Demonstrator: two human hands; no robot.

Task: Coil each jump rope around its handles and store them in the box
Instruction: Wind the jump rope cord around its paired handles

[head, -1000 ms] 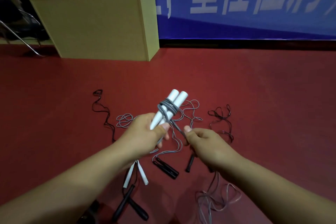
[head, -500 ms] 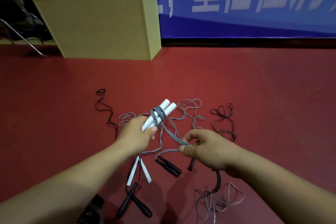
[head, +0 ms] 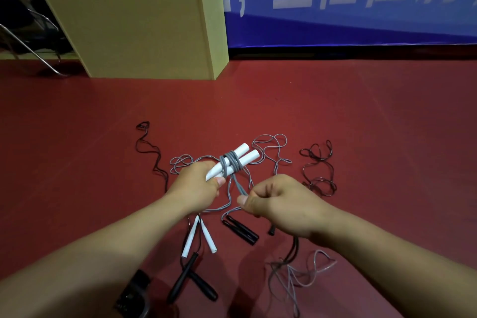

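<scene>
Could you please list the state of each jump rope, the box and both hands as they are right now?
white handles: held together, grey cord partly coiled round them
grey cord: taut between coil and right hand
left hand: grips the white handles
right hand: pinches the grey cord
second white-handled rope: loose on floor
black-handled ropes: uncoiled on floor
box: standing on floor, inside not visible

A smooth dark red floor [head: 361, 116] fills most of the view. Along the back wall hangs a blue banner [head: 361, 26] printed with large white characters, cut off at the top edge. At far left, the bent silver metal tube legs of a chair [head: 28, 49] stand in deep shadow. The lighting is dim and even.
</scene>
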